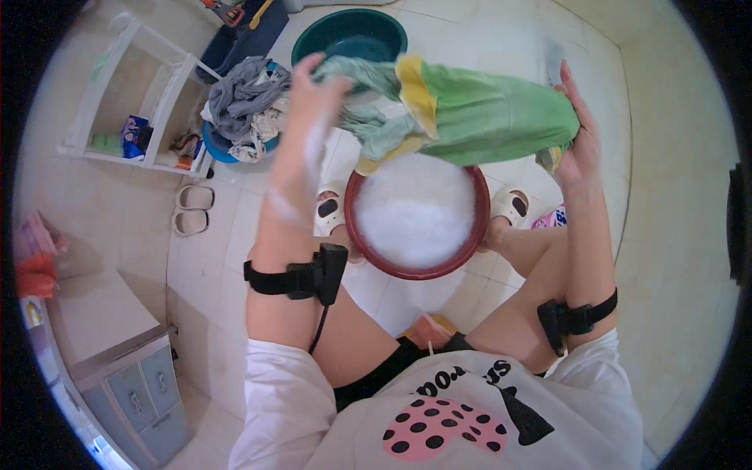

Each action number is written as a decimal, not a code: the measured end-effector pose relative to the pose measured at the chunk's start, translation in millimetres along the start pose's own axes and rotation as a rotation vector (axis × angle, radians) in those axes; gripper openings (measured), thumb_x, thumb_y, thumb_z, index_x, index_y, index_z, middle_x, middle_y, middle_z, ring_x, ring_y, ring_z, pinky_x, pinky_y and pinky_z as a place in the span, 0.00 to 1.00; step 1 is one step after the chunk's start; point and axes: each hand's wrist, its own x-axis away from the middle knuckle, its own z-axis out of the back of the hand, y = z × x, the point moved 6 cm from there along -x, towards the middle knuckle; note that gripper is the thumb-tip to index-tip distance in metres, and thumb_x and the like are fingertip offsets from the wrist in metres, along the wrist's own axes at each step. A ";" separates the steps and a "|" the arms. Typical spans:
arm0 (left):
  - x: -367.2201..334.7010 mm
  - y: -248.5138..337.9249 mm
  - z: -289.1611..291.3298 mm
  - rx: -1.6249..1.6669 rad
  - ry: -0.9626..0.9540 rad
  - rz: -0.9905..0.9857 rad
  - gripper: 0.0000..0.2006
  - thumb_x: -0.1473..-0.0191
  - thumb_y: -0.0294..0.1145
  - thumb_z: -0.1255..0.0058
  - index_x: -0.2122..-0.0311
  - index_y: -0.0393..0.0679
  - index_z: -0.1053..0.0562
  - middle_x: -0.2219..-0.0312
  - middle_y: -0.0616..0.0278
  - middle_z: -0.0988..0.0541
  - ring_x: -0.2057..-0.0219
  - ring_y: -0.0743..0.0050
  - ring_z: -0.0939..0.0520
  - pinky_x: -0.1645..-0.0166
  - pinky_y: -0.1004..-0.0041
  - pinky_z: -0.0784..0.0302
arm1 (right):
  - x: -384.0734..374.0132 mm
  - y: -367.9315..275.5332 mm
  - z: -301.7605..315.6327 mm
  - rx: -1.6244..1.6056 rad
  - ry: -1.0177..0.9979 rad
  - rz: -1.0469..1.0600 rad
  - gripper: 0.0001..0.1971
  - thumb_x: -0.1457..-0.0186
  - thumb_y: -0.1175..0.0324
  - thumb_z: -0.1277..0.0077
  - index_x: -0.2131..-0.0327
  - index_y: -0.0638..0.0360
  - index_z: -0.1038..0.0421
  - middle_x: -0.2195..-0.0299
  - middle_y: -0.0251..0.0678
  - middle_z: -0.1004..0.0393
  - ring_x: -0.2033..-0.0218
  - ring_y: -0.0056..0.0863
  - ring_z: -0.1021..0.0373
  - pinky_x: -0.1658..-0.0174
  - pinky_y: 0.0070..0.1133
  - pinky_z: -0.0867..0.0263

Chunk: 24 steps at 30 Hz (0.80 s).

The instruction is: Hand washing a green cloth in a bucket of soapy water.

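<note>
A wet green garment with yellow trim [493,110] is stretched sideways between my two hands, above and beyond a dark red basin [356,254]. White foam [415,211] fills the basin. My left hand [317,90], slightly blurred, grips the grey-green end of the garment, and streaks of foam run down that forearm. At the opposite end my right hand [578,145] has hold of the bright green cloth, with the fingers partly hidden behind it. Both hands are raised, clear of the foam.
Beyond the garment stands a dark green basin [352,35]. A blue basin [215,145] heaped with grey and white clothes [247,98] is at the far left, beside a white shelf rack [129,86]. Beige slippers [193,210] and a pink-and-white packet [551,218] lie on the tiles. A cabinet [117,368] stands near left.
</note>
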 end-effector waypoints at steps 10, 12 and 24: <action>86.3 -53.4 -151.5 -0.194 -1.037 -0.341 0.14 0.60 0.28 0.55 0.64 0.37 0.30 0.67 0.50 0.26 0.65 0.59 0.26 0.60 0.69 0.32 | 17.8 43.6 -61.7 -0.122 -0.302 -0.104 0.23 0.50 0.70 0.59 0.49 0.56 0.50 0.75 0.27 0.39 0.71 0.23 0.39 0.65 0.23 0.41; 93.8 -31.2 -158.9 -0.056 -0.978 -0.417 0.14 0.59 0.29 0.55 0.64 0.37 0.30 0.69 0.51 0.26 0.67 0.61 0.25 0.61 0.70 0.32 | 18.5 39.9 -66.4 -0.157 -0.381 -0.083 0.22 0.51 0.70 0.59 0.51 0.56 0.48 0.76 0.27 0.40 0.71 0.23 0.40 0.65 0.22 0.41; 80.3 -19.0 -128.4 0.504 -0.980 0.182 0.14 0.54 0.35 0.60 0.64 0.37 0.30 0.74 0.58 0.25 0.72 0.74 0.25 0.66 0.78 0.30 | 12.4 8.5 -65.1 -0.003 -0.366 0.039 0.18 0.56 0.72 0.57 0.59 0.57 0.46 0.76 0.28 0.41 0.72 0.23 0.39 0.66 0.20 0.41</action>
